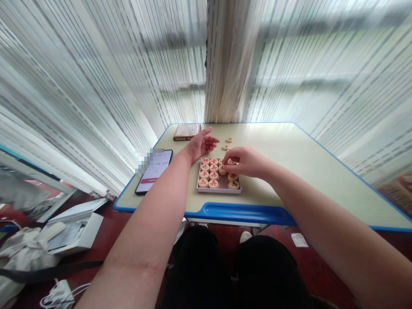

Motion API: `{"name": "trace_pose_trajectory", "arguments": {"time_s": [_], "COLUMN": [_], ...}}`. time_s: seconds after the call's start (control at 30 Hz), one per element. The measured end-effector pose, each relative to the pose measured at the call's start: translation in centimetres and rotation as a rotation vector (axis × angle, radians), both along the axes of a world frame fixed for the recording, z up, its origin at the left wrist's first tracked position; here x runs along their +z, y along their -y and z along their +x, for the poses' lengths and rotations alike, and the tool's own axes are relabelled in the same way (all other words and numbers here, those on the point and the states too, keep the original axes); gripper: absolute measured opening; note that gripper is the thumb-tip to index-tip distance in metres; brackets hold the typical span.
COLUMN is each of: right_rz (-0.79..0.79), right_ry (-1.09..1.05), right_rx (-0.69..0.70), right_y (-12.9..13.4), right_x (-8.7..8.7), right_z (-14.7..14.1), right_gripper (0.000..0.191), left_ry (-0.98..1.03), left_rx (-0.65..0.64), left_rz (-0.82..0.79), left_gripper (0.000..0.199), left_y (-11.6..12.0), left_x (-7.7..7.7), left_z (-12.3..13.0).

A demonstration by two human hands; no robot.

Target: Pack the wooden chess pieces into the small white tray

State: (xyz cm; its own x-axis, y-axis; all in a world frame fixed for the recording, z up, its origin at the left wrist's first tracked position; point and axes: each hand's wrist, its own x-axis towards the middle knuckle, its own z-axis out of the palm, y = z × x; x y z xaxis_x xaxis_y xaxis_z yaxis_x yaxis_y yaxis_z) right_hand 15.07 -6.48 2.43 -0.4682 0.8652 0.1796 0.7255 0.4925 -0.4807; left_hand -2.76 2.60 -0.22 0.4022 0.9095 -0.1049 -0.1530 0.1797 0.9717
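Note:
A shallow white-edged box [219, 191] on the desk holds round wooden Chinese chess pieces [213, 183] in columns, red characters on the left and dark ones on the right. Bare box floor shows at the near end of the third column. Over the box, my right hand [244, 161] pinches a Chinese chess piece [222, 170] in the third column; the fingers partly cover it. My left hand [204, 143] is just behind the box's far left corner, fingers loosely apart, holding nothing. A few loose pieces [228, 140] lie on the desk beyond the box.
A phone [153, 171] showing a timer lies left of my left forearm. A brown box or book [186, 131] sits at the desk's far left. The desk [289, 171] has a blue edge and front groove [244, 211]. Curtains hang behind; an open white box [74, 231] stands lower left.

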Motion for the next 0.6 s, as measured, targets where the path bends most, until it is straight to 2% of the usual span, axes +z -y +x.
{"name": "trace_pose_trajectory", "arguments": {"time_s": [0.1,0.2,0.27,0.43,0.6], "right_rz": [0.128,0.304,0.324,0.237,0.12], "right_ry": [-0.051,-0.11,-0.097,0.045,0.185], "right_rx": [-0.111,-0.352,-0.413,-0.407,-0.373], "right_y": [-0.9,-2.3,-3.2,-4.3,-4.1], "right_x": [-0.1,-0.7,-1.3,-2.7,-2.4], "right_z": [0.9,2.2,3.1,3.6,3.0], "right_gripper": [0.015,0.023,0.027,0.031,0.03], "left_ry": [-0.013,-0.036,-0.043,-0.066,-0.071], "left_rx": [0.013,0.027,0.032,0.04,0.04], "left_rz": [-0.003,-0.003,0.002,0.013,0.008], "left_gripper": [0.047,0.048,0.049,0.049,0.046], "left_y": [0.0,0.1,0.1,0.3,0.2], "left_x": [0.0,0.0,0.1,0.2,0.2], "left_z": [0.1,0.1,0.2,0.3,0.4]}}
